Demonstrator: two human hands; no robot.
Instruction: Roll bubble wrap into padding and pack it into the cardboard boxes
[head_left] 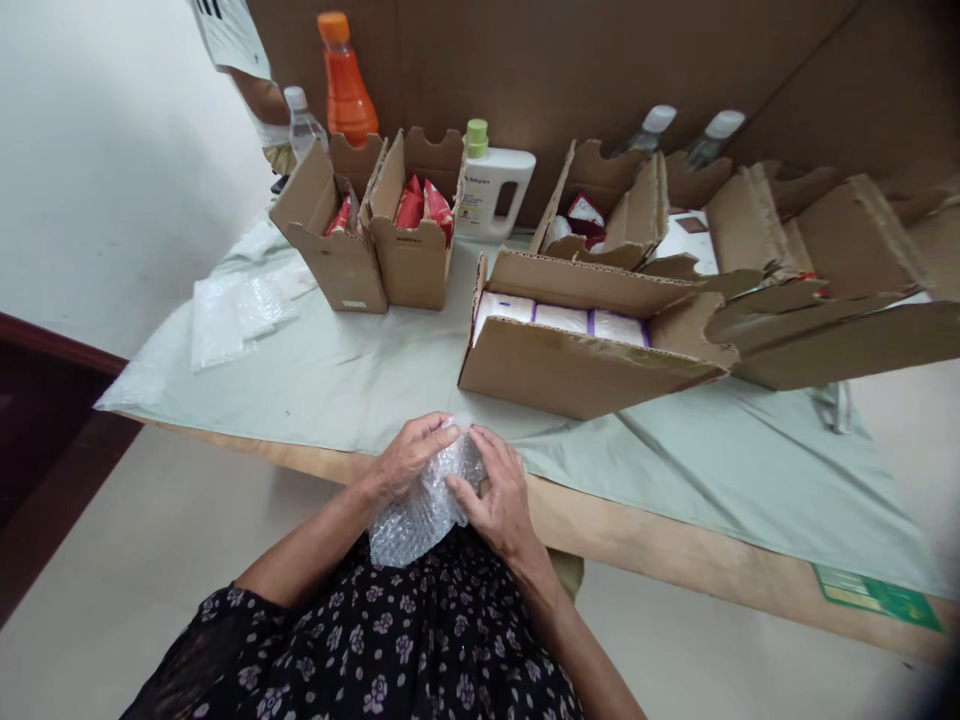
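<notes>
A crumpled piece of clear bubble wrap (420, 515) hangs between my hands, over my lap at the table's front edge. My left hand (412, 452) pinches its upper left part between thumb and fingers. On the other side, my right hand (499, 495) has its thumb on the near face and curled fingers at the upper right edge. Whether anything is inside the wrap cannot be made out. Just beyond my hands stands a long open cardboard box (592, 375) with white, purple-edged packs (561, 319) in it.
Two cardboard boxes (414, 268) with red packets stand at the back left, beside a white jug (491, 195) and an orange bottle (349, 90). More boxes (840, 340) line the right. Flat bubble wrap (221, 320) lies left. A person's arm (259, 97) shows behind.
</notes>
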